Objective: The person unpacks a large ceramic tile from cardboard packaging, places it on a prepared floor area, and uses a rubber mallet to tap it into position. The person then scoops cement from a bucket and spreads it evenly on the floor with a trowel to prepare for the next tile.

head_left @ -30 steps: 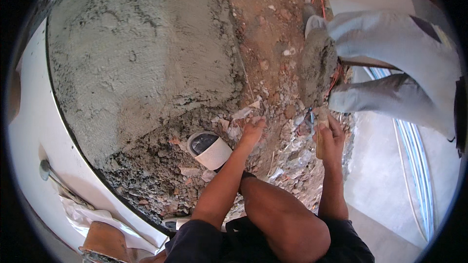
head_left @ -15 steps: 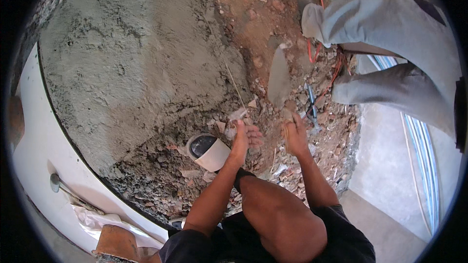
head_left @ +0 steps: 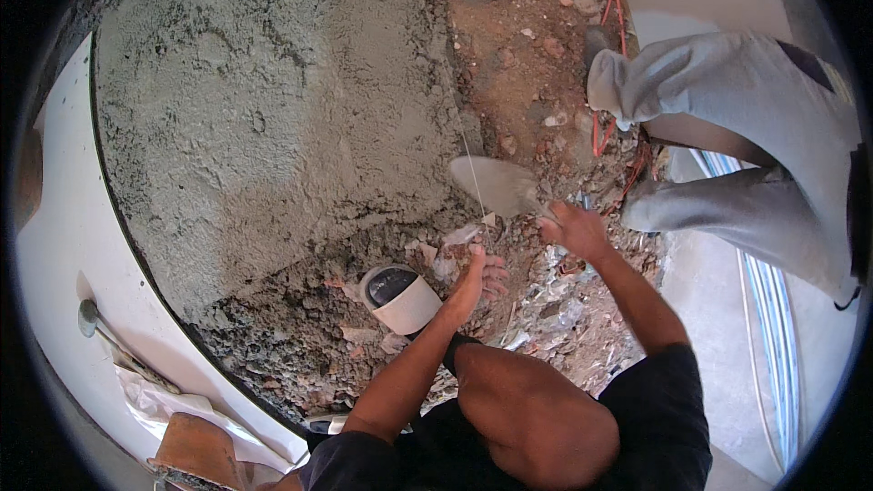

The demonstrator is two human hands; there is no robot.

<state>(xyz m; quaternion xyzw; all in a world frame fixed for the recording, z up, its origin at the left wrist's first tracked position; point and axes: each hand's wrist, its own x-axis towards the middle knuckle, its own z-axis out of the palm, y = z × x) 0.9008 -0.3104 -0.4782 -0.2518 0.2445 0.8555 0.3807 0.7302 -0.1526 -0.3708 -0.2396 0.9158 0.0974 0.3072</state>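
Note:
My right hand point(head_left: 578, 231) is closed round the handle of a trowel. The trowel's broad grey blade point(head_left: 498, 185) points left, its tip over the edge of the rough wet mortar bed point(head_left: 264, 100). Lower left of it, above the rubble, my left hand point(head_left: 482, 280) is open, thumb up and fingers loosely apart. A thin pale string point(head_left: 472, 164) runs along the mortar's edge, passes the blade and ends near my left thumb; whether the hand touches it, I cannot tell. My slip-on sandal point(head_left: 400, 300) stands on the rubble beside my left forearm.
Another person's grey trouser legs point(head_left: 727, 100) stand at the right, near an orange cord point(head_left: 597, 135) and bluish pipes point(head_left: 773, 336). Broken rubble and reddish soil point(head_left: 509, 36) border the mortar. At left, a hammer point(head_left: 109, 336) lies on a white board point(head_left: 64, 245), near an orange-brown bucket point(head_left: 200, 450).
The trowel has swung from pointing away from me to pointing left, toward the mortar's edge. My right hand has turned and moved slightly right. The whole view has shifted a little.

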